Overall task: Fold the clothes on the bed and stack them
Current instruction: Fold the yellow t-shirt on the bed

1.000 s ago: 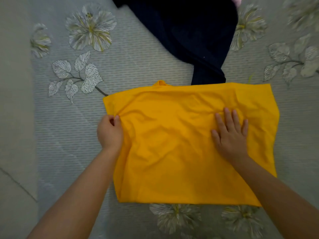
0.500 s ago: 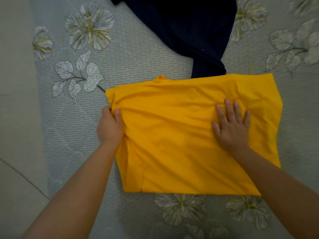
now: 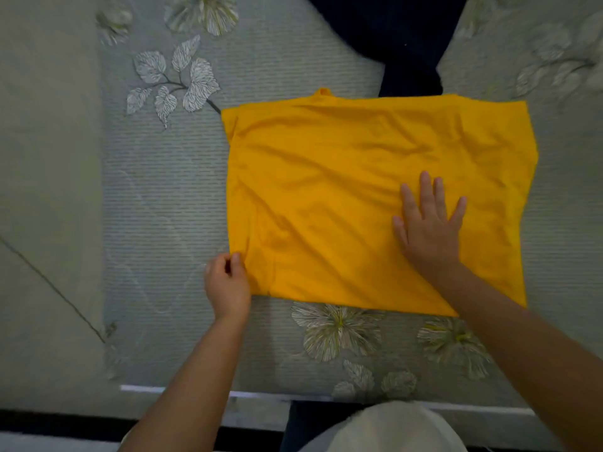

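On the bed [image 3: 277, 76], spread with a grey cover printed in pale leaves and flowers, lies a yellow garment [image 3: 342, 190], folded into a rough rectangle, flat, lightly creased. A small tab of yellow fabric pokes out at its far edge. Left hand [image 3: 228, 282]: at the near-left corner of the yellow garment, fingers curled, thumb and fingertips pinching the fabric edge. Right hand [image 3: 429, 226]: palm down on the right half of the garment, fingers straight and spread, pressing the cloth flat, grasping nothing. Dark navy garment [image 3: 401, 37]: unfolded, beyond the yellow one at the far side of the bed; its lower end meets the yellow garment's far edge. Whether it runs underneath cannot be told. No containers in view. Beige floor [image 3: 42, 158] to the left of the bed.
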